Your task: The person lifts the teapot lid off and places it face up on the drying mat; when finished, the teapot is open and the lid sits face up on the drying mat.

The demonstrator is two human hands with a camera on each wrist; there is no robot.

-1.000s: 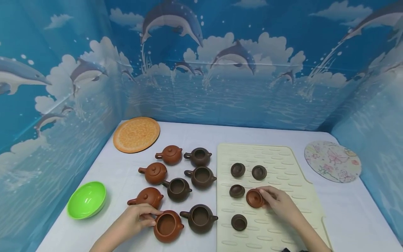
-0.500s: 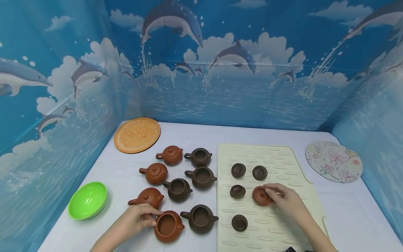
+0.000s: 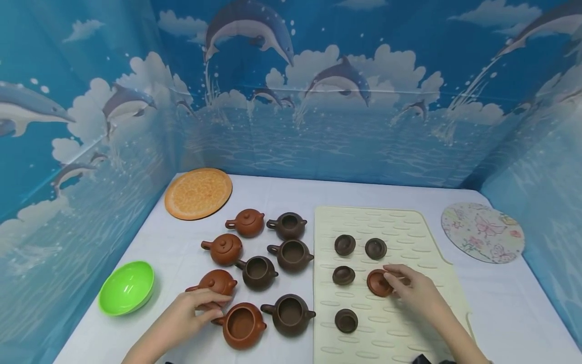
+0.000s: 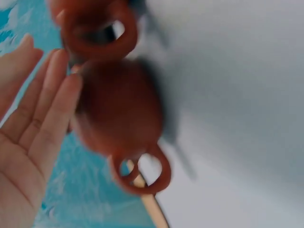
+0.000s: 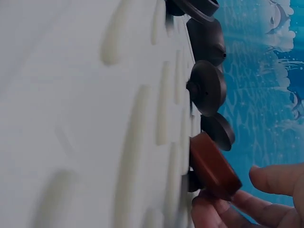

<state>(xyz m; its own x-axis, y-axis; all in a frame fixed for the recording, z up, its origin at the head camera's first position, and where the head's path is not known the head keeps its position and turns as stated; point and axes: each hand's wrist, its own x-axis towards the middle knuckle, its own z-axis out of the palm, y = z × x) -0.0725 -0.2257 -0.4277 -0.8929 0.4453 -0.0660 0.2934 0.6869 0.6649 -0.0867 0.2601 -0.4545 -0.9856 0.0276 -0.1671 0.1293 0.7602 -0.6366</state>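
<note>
My left hand [image 3: 182, 316] is beside a lidless reddish-brown teapot [image 3: 242, 327], its fingers near that pot's handle and a lidded reddish-brown teapot [image 3: 220, 280] just behind. In the left wrist view the fingers [image 4: 54, 104] are straight and lie close to a teapot body [image 4: 121, 104]; contact is unclear. A reddish-brown teapot lid [image 3: 377, 283] lies on the cream mat [image 3: 409, 323]. At its right edge is my right hand [image 3: 416, 290]. The right wrist view shows the thumb [image 5: 273, 179] apart from the lid [image 5: 211, 166], with other fingers touching its lower edge.
Several dark brown lids [image 3: 343, 275] lie on the mat around the red one. Lidless dark teapots [image 3: 291, 314] stand left of the mat, with more lidded red teapots [image 3: 223, 248] beyond. A green bowl [image 3: 127, 288], an orange round mat [image 3: 198, 193] and a floral round mat [image 3: 483, 232] lie further out.
The right hand has moved the red lid slightly right and away on the mat; its thumb is now off it. The left hand has left the lidless red teapot's rim and shifted left.
</note>
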